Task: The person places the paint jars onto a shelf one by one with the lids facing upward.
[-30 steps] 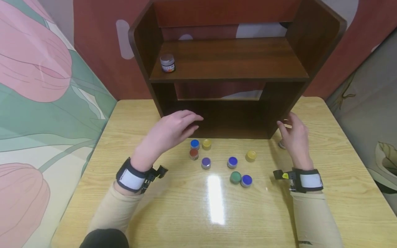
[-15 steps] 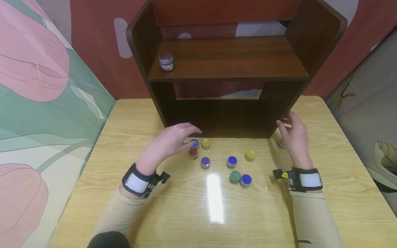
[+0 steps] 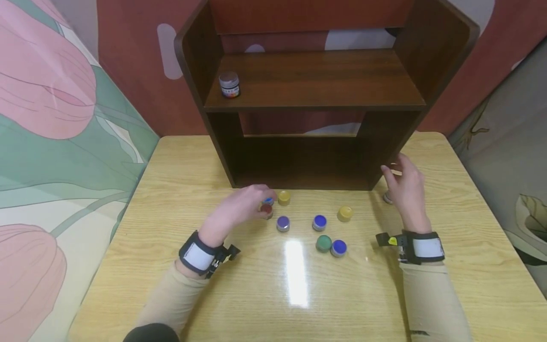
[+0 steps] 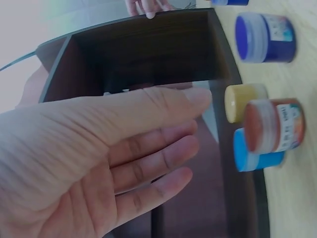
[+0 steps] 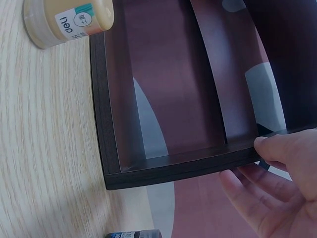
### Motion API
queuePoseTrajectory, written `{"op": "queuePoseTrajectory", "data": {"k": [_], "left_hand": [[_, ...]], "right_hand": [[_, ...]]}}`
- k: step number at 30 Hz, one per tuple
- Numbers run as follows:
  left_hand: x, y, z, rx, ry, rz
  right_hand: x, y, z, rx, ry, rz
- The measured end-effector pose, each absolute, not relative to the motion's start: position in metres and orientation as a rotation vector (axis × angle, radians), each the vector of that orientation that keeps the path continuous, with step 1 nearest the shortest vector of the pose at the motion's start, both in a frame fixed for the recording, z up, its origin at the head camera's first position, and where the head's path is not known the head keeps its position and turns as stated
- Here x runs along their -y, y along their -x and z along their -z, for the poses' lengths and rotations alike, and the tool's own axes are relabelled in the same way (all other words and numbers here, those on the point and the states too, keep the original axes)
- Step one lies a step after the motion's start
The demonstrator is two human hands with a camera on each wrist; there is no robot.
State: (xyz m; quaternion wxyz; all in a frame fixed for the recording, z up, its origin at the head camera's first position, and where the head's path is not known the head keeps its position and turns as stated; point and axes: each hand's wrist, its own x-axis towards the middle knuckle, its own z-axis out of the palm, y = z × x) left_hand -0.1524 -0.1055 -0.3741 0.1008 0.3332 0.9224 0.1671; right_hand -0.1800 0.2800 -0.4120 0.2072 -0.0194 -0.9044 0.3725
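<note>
My left hand (image 3: 239, 207) hovers over the left group of small paint jars, its thumb and fingers spread apart with nothing between them. Its fingertips overlap a light blue jar (image 3: 268, 201), and its thumb is by a red-brown jar (image 3: 267, 212). The left wrist view shows both, with a yellow jar (image 4: 242, 101) behind the red-brown one (image 4: 270, 126). On the other side, my right hand (image 3: 404, 190) holds the right side panel of a dark brown wooden shelf (image 3: 316, 78). In the right wrist view its thumb presses the panel's edge, with the fingers on the outer face.
More jars stand on the table: purple (image 3: 283, 223), blue (image 3: 319, 223), another blue (image 3: 339, 248), green (image 3: 324, 243) and yellow (image 3: 345, 213). A jar (image 3: 387, 198) sits partly hidden beside my right hand. One clear-lidded jar (image 3: 230, 85) stands on the upper board's left end.
My left hand has come down and toward me from the shelf's lower opening to the light blue and red-brown jars. My right hand has stayed on the shelf's side.
</note>
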Motion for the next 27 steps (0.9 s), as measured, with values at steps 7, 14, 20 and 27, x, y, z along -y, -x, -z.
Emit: {"op": "queuePoseTrajectory", "data": {"k": [7, 14, 20, 27], "left_hand": [[0.104, 0.152, 0.388, -2.737, -0.993, -0.457], [0.106, 0.152, 0.397, -2.759, -1.038, -0.404], [0.107, 0.153, 0.402, -2.752, -1.087, -0.4], [0.108, 0.156, 0.409, -2.761, -1.165, -0.435]], "right_hand": [[-0.279, 0.18, 0.412, 2.512, 0.042, -1.046], [-0.279, 0.179, 0.411, 2.513, 0.038, -1.046], [-0.28, 0.179, 0.411, 2.513, 0.045, -1.061], [-0.28, 0.179, 0.411, 2.517, 0.047, -1.052]]}}
